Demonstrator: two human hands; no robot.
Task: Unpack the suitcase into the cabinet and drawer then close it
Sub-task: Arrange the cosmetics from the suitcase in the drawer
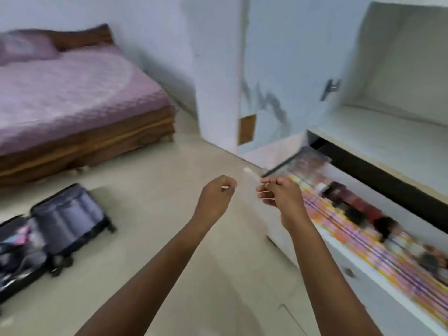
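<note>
Lying open on the floor, the suitcase [60, 224] has items inside, so unpacking looks partly done, with closing left. The drawer [358, 292] stands open, partly filled. The right hand [278, 192] pinches a blurred clear item [249, 175]; the left hand [218, 190] is curled — grip unclear.

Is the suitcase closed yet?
No, the suitcase lies spread open on the floor, with things visible in its left half.

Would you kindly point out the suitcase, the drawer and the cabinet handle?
suitcase [69, 214], head view, on its grey lid half.
drawer [334, 258], head view, on its white front panel.
cabinet handle [331, 89], head view, on the metal bar.
</note>
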